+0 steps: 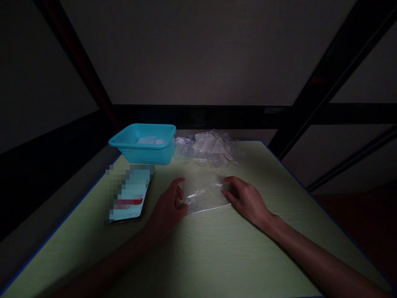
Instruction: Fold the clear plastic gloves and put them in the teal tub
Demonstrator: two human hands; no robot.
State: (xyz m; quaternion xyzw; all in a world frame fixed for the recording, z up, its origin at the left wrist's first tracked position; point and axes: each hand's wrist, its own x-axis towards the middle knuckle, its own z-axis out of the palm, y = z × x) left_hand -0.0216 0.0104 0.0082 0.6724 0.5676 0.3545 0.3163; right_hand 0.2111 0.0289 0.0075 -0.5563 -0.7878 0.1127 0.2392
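Note:
A clear, flat plastic bag [206, 194] lies on the table between my two hands, its near edge a bright slanting line. My left hand [167, 205] rests at the bag's left side, fingers curved and the thumb apart from the index finger, its tip by the near left corner. On the right side, my right hand [248, 200] is also curved, with index finger and thumb apart at the bag's edge. Neither hand shows a grip on the plastic; whether the fingertips press on it is hard to see.
At the back left stands a blue plastic basket [145, 155] with white pieces inside. Beside it lies a heap of crumpled clear bags [207, 145] with pale pieces. A phone [132, 194], partly blurred, lies left of my left hand. The pale green table [235, 256] has blue edges.

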